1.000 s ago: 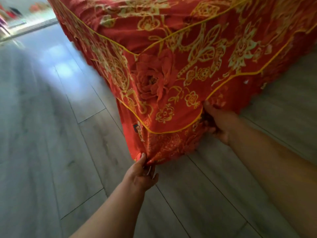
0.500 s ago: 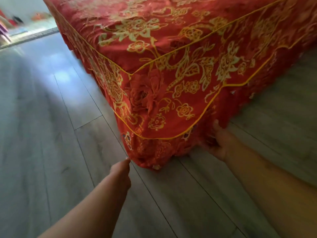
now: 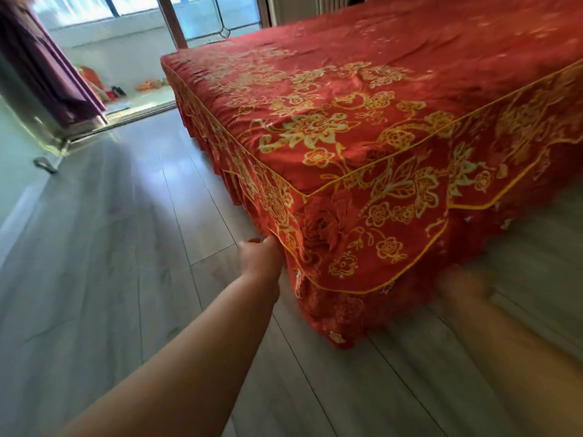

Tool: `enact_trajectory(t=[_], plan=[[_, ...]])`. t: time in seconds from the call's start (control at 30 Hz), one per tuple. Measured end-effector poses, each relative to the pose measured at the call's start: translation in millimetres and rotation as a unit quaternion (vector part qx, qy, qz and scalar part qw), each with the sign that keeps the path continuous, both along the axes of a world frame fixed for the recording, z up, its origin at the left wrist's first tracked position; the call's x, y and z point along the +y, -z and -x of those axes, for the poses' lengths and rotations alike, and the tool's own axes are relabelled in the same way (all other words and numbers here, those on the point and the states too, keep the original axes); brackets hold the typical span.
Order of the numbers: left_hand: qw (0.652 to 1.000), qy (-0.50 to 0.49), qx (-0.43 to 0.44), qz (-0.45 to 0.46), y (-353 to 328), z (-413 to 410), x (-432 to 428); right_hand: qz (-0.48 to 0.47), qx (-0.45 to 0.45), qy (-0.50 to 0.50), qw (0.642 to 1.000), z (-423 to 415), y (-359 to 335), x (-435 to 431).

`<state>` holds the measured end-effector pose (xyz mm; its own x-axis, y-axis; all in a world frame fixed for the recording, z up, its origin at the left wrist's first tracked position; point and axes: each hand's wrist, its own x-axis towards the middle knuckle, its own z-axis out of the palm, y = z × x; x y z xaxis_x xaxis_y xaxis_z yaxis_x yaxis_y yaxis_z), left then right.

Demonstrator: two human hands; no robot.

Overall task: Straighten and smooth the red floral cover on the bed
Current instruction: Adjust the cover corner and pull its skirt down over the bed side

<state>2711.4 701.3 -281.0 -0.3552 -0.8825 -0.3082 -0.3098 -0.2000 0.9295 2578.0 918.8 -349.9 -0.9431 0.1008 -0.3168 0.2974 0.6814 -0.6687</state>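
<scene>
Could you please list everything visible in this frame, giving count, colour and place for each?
bed cover: one, red with gold floral print and yellow piping, spread over the bed, its skirt hanging to the floor at the near corner.
floor: one, grey wood-look planks, left and front of the bed.
curtain: one, dark purple, far left.
window: one, bright, behind the bed.
small items: several, red and orange, too blurred to identify, on the far floor.
left hand: one, at the corner's left edge, fingers against the cover's hem.
right hand: one, blurred, low beside the skirt on the right; its grip cannot be judged.
</scene>
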Motion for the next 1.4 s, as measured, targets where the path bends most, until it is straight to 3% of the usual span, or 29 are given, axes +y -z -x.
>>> enact_trajectory(t=[0.03, 0.1, 0.2, 0.3, 0.47, 0.57, 0.73, 0.9, 1.03, 1.07, 1.17, 1.23, 1.3, 1.4], plan=[[0.999, -0.015, 0.003, 0.043, -6, 2, -3, 0.036, 0.079, 0.051, 0.995, 3, -10, -3], [0.989, -0.022, 0.011, 0.147, -21, 3, -7, 0.16, 0.284, 0.084, 0.942, -1, -40, -15], [0.953, 0.022, 0.054, 0.297, -45, 9, -6, 0.108, 0.477, -0.128, 0.863, -18, -94, -34], [0.914, 0.073, 0.071, 0.392, -68, 15, 2, 0.03, 0.52, -0.261, 0.813, -20, -125, -46], [0.863, 0.184, 0.037, 0.468, -94, 27, 7, 0.03, 0.519, -0.274, 0.809, -13, -144, -48], [0.829, 0.265, -0.095, 0.483, -99, 34, 15, -0.05, 0.485, -0.282, 0.826, -6, -152, -53], [0.725, 0.315, -0.256, 0.557, -105, 26, 29, -0.122, 0.426, -0.265, 0.856, 3, -162, -53], [0.686, 0.369, -0.335, 0.53, -127, 31, 28, -0.127, 0.411, -0.239, 0.871, 4, -168, -58], [0.677, 0.421, -0.377, 0.473, -147, 34, 30, -0.15, 0.315, -0.249, 0.903, -3, -189, -66], [0.663, 0.453, -0.394, 0.447, -152, 36, 28, -0.155, 0.276, -0.266, 0.911, -4, -196, -67], [0.574, 0.567, -0.459, 0.371, -181, 43, 23, -0.186, 0.133, -0.337, 0.913, 0, -232, -64], [0.57, 0.59, -0.484, 0.305, -213, 46, 20, -0.189, 0.064, -0.355, 0.914, 4, -260, -54], [0.591, 0.594, -0.487, 0.248, -247, 47, 20, -0.164, 0.061, -0.333, 0.927, 3, -289, -34], [0.631, 0.559, -0.482, 0.239, -284, 41, 24, -0.151, 0.03, -0.332, 0.93, -8, -314, 4]])
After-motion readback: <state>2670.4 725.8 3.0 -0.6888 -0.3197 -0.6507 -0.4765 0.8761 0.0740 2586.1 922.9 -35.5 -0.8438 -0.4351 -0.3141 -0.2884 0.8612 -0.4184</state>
